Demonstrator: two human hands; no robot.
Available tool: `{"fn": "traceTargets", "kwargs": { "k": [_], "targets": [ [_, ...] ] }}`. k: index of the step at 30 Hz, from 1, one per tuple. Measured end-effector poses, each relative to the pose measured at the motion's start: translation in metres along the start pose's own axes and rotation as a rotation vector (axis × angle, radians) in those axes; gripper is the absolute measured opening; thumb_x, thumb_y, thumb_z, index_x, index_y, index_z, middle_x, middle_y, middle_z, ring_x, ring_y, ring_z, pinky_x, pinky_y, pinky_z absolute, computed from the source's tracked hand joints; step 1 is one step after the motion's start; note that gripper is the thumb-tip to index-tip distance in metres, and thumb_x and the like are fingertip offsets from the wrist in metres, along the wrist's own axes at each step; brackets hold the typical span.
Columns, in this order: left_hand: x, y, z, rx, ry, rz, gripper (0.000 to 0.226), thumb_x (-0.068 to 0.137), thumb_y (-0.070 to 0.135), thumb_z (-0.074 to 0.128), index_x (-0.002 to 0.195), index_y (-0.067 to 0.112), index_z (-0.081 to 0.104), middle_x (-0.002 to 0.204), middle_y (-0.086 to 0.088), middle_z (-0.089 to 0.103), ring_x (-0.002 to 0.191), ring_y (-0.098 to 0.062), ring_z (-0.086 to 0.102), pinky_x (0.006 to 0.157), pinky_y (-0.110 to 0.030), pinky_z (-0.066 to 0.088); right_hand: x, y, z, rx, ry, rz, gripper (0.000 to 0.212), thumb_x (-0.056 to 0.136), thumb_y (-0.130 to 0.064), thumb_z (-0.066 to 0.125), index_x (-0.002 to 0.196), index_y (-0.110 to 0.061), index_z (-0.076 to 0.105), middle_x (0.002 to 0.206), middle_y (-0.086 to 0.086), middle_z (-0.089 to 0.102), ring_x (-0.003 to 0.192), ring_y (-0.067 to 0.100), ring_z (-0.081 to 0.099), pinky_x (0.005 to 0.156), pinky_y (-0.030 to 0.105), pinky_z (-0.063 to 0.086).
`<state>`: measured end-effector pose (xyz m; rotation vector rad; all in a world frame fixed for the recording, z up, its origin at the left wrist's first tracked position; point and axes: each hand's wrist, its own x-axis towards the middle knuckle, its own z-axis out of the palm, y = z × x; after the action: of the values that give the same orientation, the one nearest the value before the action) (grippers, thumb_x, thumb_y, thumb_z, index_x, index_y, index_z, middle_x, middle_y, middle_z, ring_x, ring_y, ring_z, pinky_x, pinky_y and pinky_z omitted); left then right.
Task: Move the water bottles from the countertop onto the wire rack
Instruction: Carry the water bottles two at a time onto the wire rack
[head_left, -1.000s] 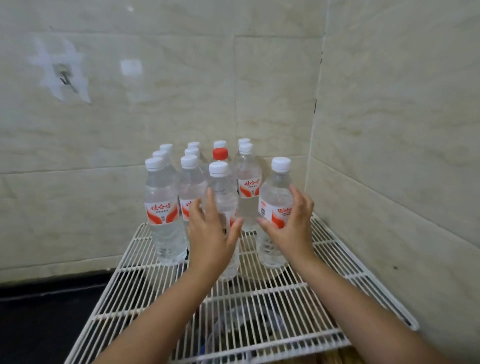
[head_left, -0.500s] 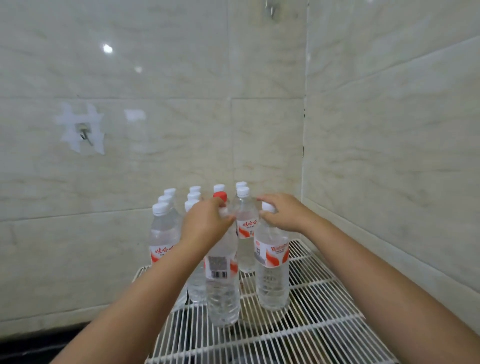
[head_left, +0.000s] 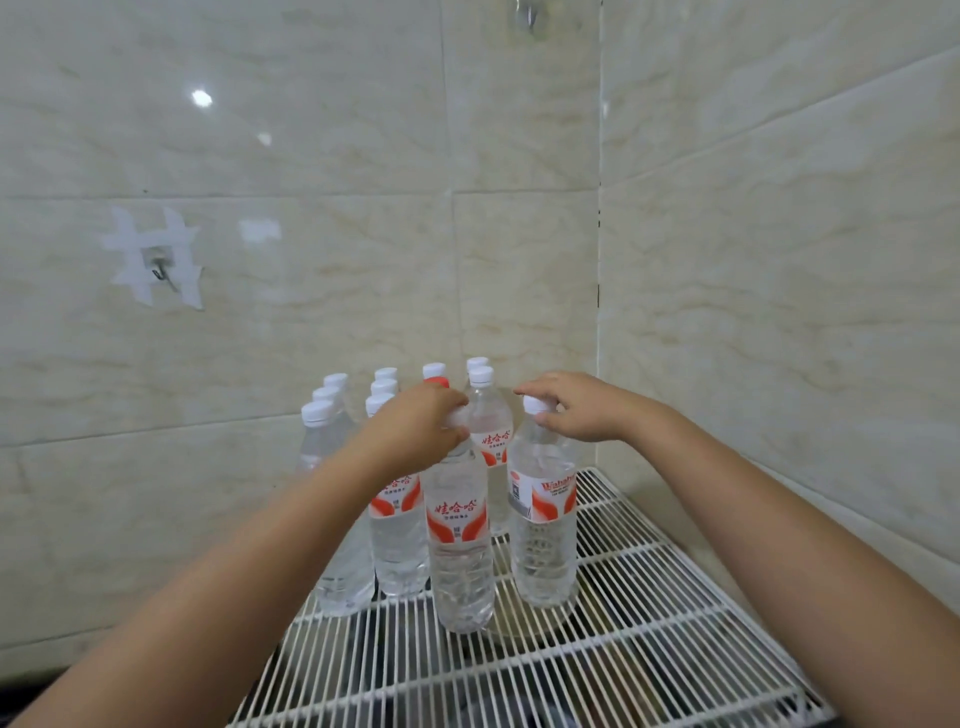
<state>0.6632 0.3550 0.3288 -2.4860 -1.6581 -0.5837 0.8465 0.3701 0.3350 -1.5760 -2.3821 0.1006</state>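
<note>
Many water bottles stand upright on the white wire rack (head_left: 649, 613) in the corner of the tiled walls. They sit close together in rows toward the back left of the rack. Most have white caps. One bottle with a red cap (head_left: 435, 381) peeks out from behind the left hand.

The person's left hand (head_left: 415, 431) is curled over the top of the front middle bottle (head_left: 460, 540). Its grip is closed around the cap and neck, so the cap hardly shows. This bottle stands on the rack, a little in front of the rest.

The right hand (head_left: 576, 408) holds the top of the front right bottle (head_left: 543, 525). The fingers pinch its white cap from above. This bottle also stands on the rack, just beside the middle one, with a small gap between them.

It looks like a big part of the job is done, since so many bottles are on the rack. These two seem to be the newest ones, and the hands have not let go yet. What is left for them is to open the grips and pull away.

The bench does not show here, so nobody can tell if more bottles wait there. The front and right of the rack have room for more.
</note>
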Motion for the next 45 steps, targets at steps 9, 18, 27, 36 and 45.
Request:
{"fn": "traceTargets", "kwargs": {
  "k": [9,18,27,36,45],
  "targets": [
    [-0.012,-0.004,0.008,-0.005,0.154,0.008,0.041,0.092,0.021,0.052,0.132,0.010,0.048,0.134,-0.010,0.054,0.122,-0.024,0.049,0.100,-0.032,0.039,0.007,-0.033,0.005,-0.592,0.227,0.208,0.053,0.091,-0.053,0.037,0.068,-0.008,0.051,0.064,0.001,0.044,0.060,0.019,0.046,0.048,0.023,0.029],
    [-0.011,-0.007,0.001,-0.014,0.125,-0.004,0.042,0.090,0.021,0.055,0.131,0.011,0.049,0.127,-0.009,0.059,0.112,-0.023,0.057,0.091,-0.028,0.044,-0.007,-0.014,-0.024,-0.076,-0.121,0.003,0.039,0.090,-0.009,0.052,0.127,-0.016,0.052,0.140,0.007,0.046,0.067,0.011,0.059,0.068,0.023,0.047],
    [-0.003,0.006,0.003,-0.143,0.062,-0.119,0.043,0.087,0.018,0.060,0.128,0.011,0.047,0.127,-0.012,0.056,0.115,-0.026,0.053,0.090,-0.031,0.042,-0.005,-0.025,-0.011,-0.140,-0.035,0.067,0.033,0.088,-0.030,0.057,0.112,-0.006,0.057,0.116,0.014,0.058,0.058,0.013,0.050,0.047,0.018,0.040],
    [0.023,0.003,0.002,-0.173,0.089,-0.130,0.040,0.089,0.014,0.057,0.128,0.008,0.049,0.128,-0.013,0.056,0.119,-0.027,0.051,0.094,-0.029,0.040,0.008,-0.017,0.000,0.042,0.166,0.077,0.034,0.083,-0.018,0.063,0.116,-0.009,0.060,0.130,0.009,0.055,0.122,0.022,0.049,0.093,0.027,0.039],
    [0.042,-0.015,0.009,-0.122,0.024,-0.163,0.040,0.089,0.017,0.058,0.127,0.007,0.049,0.127,-0.013,0.056,0.117,-0.025,0.051,0.093,-0.029,0.041,0.057,-0.018,0.029,0.202,0.280,0.067,0.029,0.083,-0.016,0.063,0.112,-0.009,0.060,0.122,0.013,0.059,0.110,0.025,0.054,0.077,0.020,0.032]
  ]
}}
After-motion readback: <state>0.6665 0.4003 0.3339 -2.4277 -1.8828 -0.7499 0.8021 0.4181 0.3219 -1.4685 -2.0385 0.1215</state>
